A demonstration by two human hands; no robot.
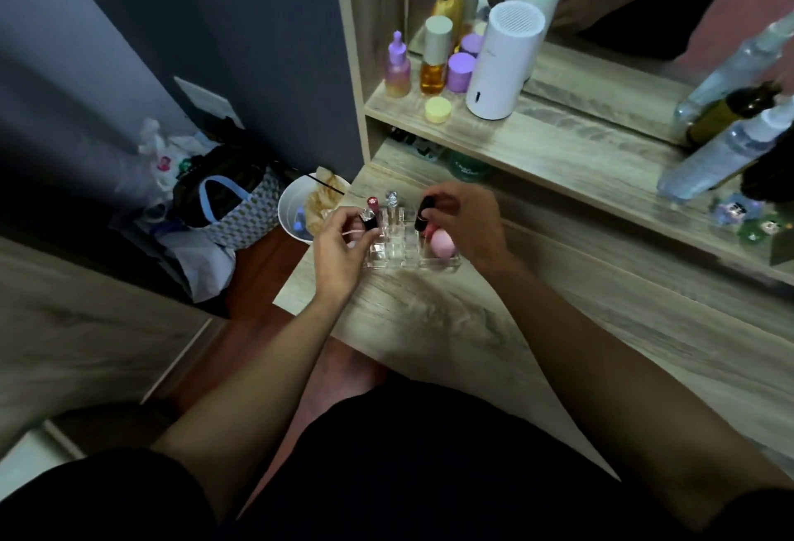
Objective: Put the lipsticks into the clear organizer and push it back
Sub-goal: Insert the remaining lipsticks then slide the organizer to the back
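Note:
A clear organizer [393, 250] with small square slots stands near the left end of the wooden dresser top [451, 317]. My left hand [339, 248] grips a dark lipstick [369, 220] at the organizer's left slots. A red-capped lipstick [372, 203] and a clear-topped one [392, 202] stand upright just behind it. My right hand [464, 222] holds a black lipstick [423, 211] upright over the right slots. A pink egg-shaped sponge [443, 244] sits in the organizer's right side, under my right hand.
A raised shelf [558, 145] behind holds purple and amber bottles [434, 63], a yellow jar [437, 109], a white cylinder device [502, 63] and spray bottles [722, 153] on the right, with a mirror behind. On the floor left stand a white bin [296, 205] and bags [223, 205].

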